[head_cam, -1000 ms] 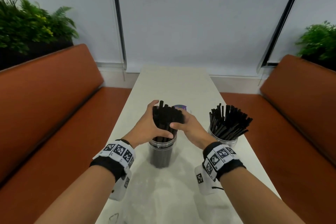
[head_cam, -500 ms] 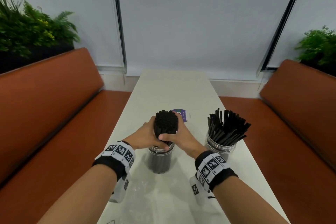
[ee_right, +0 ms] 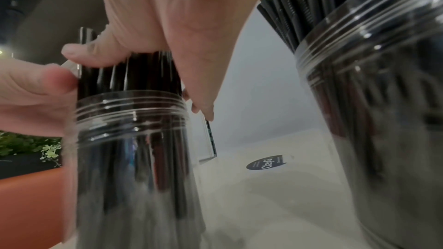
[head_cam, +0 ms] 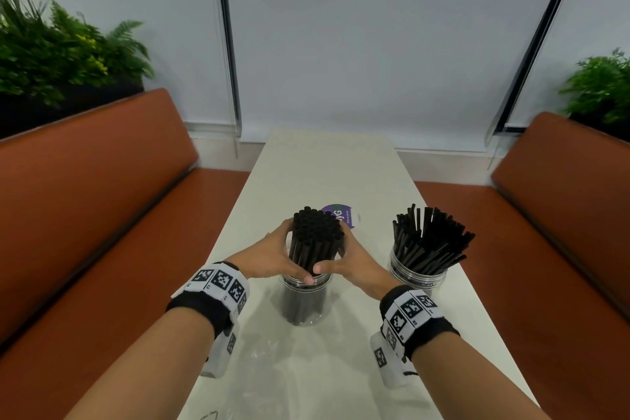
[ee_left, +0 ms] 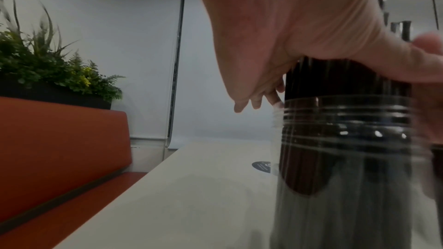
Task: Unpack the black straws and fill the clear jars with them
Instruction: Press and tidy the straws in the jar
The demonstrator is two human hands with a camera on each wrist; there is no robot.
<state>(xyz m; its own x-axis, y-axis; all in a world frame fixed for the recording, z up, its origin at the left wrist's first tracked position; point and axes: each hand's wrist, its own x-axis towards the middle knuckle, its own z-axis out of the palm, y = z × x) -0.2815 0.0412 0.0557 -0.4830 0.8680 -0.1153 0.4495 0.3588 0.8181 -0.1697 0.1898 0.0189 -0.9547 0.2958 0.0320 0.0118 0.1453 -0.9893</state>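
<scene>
Lying near us on the table is some clear wrap, thin and crinkly, though it is hard to see well. A bit farther, in the middle, stands a clear jar, and a tight bunch of black straws stands straight up in it, with the tops poking out well above the rim. Both hands hug that bunch just above the rim. The left hand curls round the left side and the right hand curls round the right side, and the two thumbs almost meet at the front. In the left wrist view the straw bottoms look like they hang partway down inside the jar, not yet on its floor, but it is blurry there. Straws are very light and smooth, so I think a loose hold would let some slip or fan out. They are hollow too, so a hard squeeze could flatten them. Holding the bunch snug round its middle seems best. The jar looks light and could tip if bumped. To the right stands a second jar, and its straws lean out every way. Just past the middle jar lies a round purple sticker. Orange benches run down both sides.
</scene>
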